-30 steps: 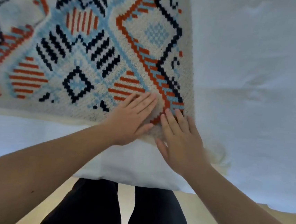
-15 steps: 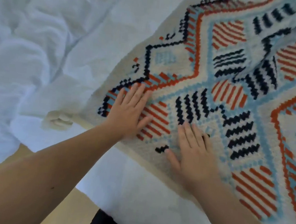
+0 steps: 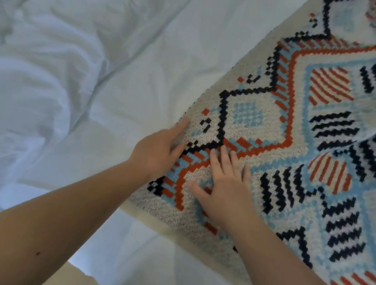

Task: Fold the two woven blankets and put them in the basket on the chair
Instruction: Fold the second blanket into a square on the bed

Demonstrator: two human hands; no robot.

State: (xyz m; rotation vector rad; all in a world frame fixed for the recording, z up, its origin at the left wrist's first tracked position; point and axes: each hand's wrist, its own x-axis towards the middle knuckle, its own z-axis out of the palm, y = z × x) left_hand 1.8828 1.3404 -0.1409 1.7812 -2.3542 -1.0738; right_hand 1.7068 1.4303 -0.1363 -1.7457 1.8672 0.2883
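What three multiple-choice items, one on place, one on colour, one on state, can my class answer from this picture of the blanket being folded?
1. Where does the woven blanket lie?
A on white bedding
B in a basket
C on a chair

2. Which colour is missing from its pattern?
A orange-red
B green
C light blue

3. How is the right hand?
A in a fist
B flat on the blanket
C raised off it

Answers: 1 A, white sheets surround it; 2 B, only orange-red, blue, black and cream show; 3 B, its fingers spread on the weave beside the left hand.
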